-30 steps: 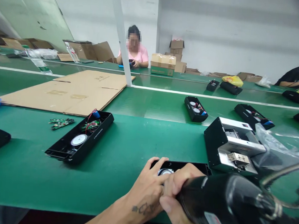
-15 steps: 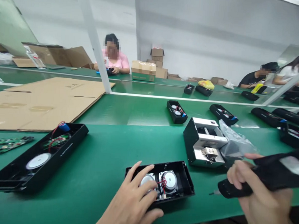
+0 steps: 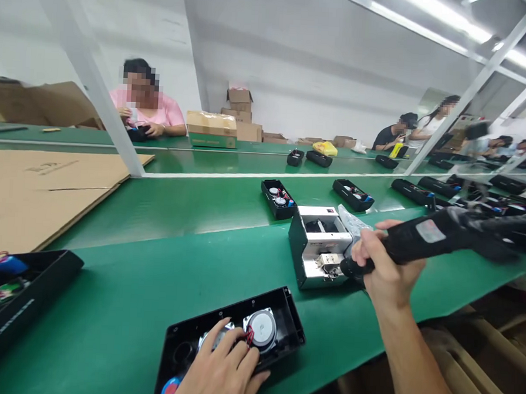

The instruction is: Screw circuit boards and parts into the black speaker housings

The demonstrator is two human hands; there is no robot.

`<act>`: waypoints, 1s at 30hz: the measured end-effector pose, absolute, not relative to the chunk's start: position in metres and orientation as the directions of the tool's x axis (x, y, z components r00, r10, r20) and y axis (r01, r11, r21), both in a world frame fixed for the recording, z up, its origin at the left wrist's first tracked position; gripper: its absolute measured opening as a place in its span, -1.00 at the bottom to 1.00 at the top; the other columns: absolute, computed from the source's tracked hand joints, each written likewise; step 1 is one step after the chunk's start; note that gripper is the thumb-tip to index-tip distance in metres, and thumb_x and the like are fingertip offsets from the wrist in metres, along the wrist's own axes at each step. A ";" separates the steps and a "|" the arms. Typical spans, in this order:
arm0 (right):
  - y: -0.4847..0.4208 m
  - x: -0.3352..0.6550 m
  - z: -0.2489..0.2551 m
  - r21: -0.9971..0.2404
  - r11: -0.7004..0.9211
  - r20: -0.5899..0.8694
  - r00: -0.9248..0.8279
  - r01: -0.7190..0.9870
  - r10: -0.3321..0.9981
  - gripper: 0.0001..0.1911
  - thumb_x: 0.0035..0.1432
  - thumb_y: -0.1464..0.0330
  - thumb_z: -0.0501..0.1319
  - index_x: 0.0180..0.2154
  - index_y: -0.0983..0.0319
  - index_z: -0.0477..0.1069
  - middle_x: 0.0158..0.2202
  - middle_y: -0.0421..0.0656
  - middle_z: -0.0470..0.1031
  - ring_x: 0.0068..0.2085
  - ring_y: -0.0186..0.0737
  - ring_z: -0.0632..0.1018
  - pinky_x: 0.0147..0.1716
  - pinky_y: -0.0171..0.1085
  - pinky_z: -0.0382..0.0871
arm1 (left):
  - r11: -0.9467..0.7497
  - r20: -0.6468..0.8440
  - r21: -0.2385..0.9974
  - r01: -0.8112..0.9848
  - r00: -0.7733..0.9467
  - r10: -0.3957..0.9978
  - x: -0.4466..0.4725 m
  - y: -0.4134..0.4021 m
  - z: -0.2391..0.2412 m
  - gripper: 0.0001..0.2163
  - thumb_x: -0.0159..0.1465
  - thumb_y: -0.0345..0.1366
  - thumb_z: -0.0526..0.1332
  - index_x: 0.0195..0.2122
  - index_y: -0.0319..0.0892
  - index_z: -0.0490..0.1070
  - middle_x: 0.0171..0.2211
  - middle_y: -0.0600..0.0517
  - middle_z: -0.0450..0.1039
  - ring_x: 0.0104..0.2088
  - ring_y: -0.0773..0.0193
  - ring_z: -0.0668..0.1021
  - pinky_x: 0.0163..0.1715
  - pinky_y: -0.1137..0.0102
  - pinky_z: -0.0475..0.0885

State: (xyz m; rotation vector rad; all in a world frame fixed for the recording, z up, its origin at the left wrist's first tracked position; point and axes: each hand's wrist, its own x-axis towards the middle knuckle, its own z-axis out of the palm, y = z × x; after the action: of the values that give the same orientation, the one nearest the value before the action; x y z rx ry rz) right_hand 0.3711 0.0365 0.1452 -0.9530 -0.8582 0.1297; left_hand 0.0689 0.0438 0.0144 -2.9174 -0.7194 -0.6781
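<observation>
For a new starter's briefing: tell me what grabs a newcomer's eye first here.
Front and centre, the left hand rests on two round speakers inside an open black speaker housing on the green bench. To its right, the right hand grips a black electric screwdriver beside a silver-and-black screw feeder. Farther back, a co-worker in pink sits across the bench.

Bright, even overhead light; we see only soft shadows.
Ahead of our right hand (image 3: 389,268), ceiling light strips (image 3: 435,15) glare white. The black power tool (image 3: 437,235) in that hand blurs slightly, and left of the hand a white steel post (image 3: 79,75) leans with wide-angle edge distortion.
</observation>
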 end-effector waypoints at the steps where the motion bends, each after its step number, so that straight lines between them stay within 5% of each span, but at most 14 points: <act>1: 0.043 0.373 0.146 -0.763 0.579 0.594 0.665 0.288 0.452 -0.71 0.17 0.36 0.50 -0.18 0.13 0.42 -0.65 -0.44 0.40 -0.68 -0.37 0.38 -0.58 -0.29 0.34 | -0.889 0.432 0.049 0.454 0.793 0.429 0.068 0.044 0.015 -0.87 0.50 -0.24 0.25 -0.24 -0.06 0.43 -0.30 0.15 0.61 -0.15 0.06 0.66 0.21 -0.07 0.40; 5: 0.058 0.376 0.140 -0.821 0.461 0.563 0.606 0.336 0.562 -0.73 0.18 0.33 0.49 -0.26 0.15 0.40 -0.67 -0.42 0.39 -0.68 -0.38 0.38 -0.59 -0.30 0.31 | -0.891 0.427 0.055 0.450 0.797 0.428 0.067 0.045 0.016 -0.84 0.51 -0.20 0.24 -0.25 -0.05 0.41 -0.33 0.15 0.60 -0.18 0.05 0.65 0.18 -0.06 0.41; 11: 0.027 0.364 0.137 -0.923 0.347 0.384 0.468 0.167 0.796 -0.73 0.22 0.30 0.49 -0.18 0.15 0.42 -0.65 -0.44 0.33 -0.67 -0.40 0.33 -0.62 -0.33 0.26 | -0.889 0.432 0.063 0.453 0.791 0.433 0.070 0.044 0.020 -0.83 0.51 -0.19 0.26 -0.26 -0.06 0.42 -0.33 0.13 0.60 -0.17 0.05 0.66 0.19 -0.06 0.43; 20: -0.039 0.296 0.145 -0.826 0.530 0.391 0.484 -0.190 0.783 -0.85 0.39 0.35 0.32 -0.06 0.04 0.43 -0.61 -0.40 0.29 -0.64 -0.42 0.32 -0.61 -0.37 0.24 | -0.848 0.461 0.090 0.522 0.733 0.500 0.079 0.031 0.026 -0.76 0.47 -0.13 0.32 -0.32 -0.11 0.44 -0.37 0.11 0.56 -0.19 0.08 0.64 0.18 -0.05 0.48; 25: -0.030 0.262 0.138 -0.855 0.448 0.360 0.323 -0.262 0.875 -0.88 0.47 0.27 0.27 -0.04 -0.05 0.34 -0.57 -0.43 0.26 -0.58 -0.41 0.29 -0.57 -0.39 0.18 | -0.849 0.461 0.108 0.517 0.731 0.503 0.079 0.032 0.025 -0.76 0.46 -0.12 0.35 -0.31 -0.09 0.43 -0.38 0.12 0.55 -0.19 0.08 0.64 0.17 -0.04 0.46; 30: -0.022 0.247 0.129 -0.897 0.370 0.269 0.363 -0.243 0.892 -0.82 0.45 0.23 0.32 -0.06 0.01 0.32 -0.52 -0.44 0.29 -0.55 -0.43 0.26 -0.53 -0.36 0.11 | -0.849 0.493 0.108 0.516 0.714 0.497 0.080 0.033 0.027 -0.72 0.47 -0.10 0.35 -0.34 -0.09 0.41 -0.41 0.14 0.53 -0.20 0.10 0.63 0.15 0.00 0.45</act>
State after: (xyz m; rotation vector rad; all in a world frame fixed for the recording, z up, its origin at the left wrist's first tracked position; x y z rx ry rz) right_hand 0.2472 -0.0223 0.1290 -0.8849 -0.8938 0.8683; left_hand 0.0803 0.0327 0.0273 -2.8737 -0.8496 -0.8090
